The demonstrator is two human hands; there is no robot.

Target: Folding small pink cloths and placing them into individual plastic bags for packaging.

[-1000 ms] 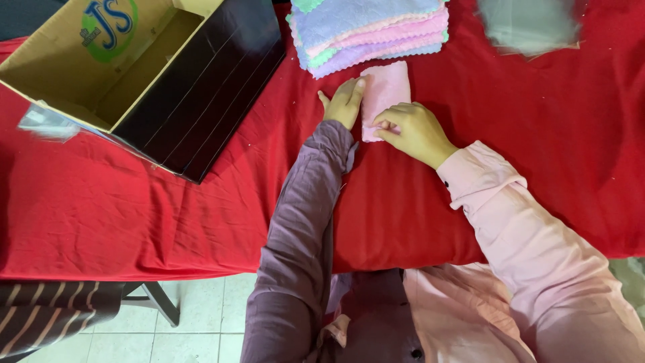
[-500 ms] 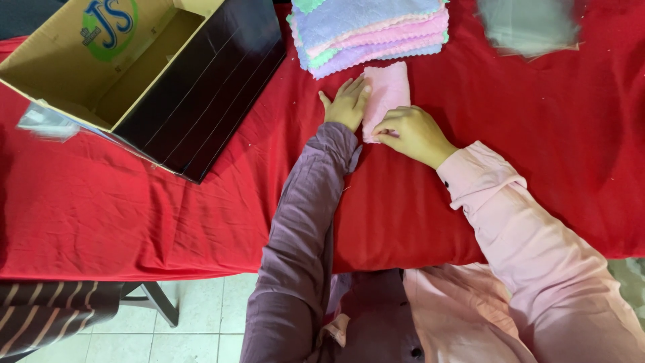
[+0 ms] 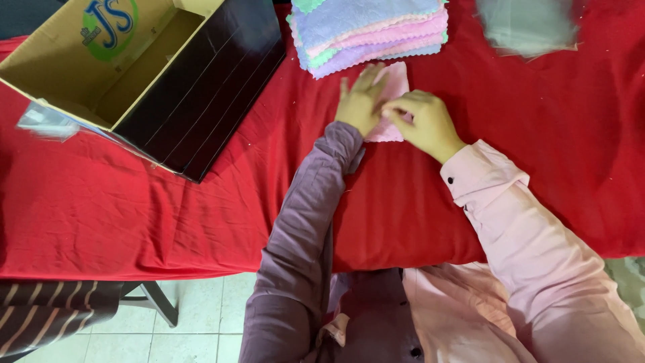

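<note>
Head camera looks down at your two hands on a table draped in a red cloth. Your left hand lies flat, fingers spread and pressing on a small folded pink cloth. Your right hand rests on the same cloth, its fingers curled together and pinching the fabric near the cloth's middle. The two hands touch each other over it.

The pink cloth lies on the red cover, its far edge just beside a stack of folded cloths in lilac, pink and green. To your left, well apart from the hands, an open cardboard box sits tilted, with a black outer wall facing you. A clear plastic bag lies at the far right.

Bare red cover stretches to the right of your right hand and between your left arm and the box. The table's near edge runs under your forearms.
</note>
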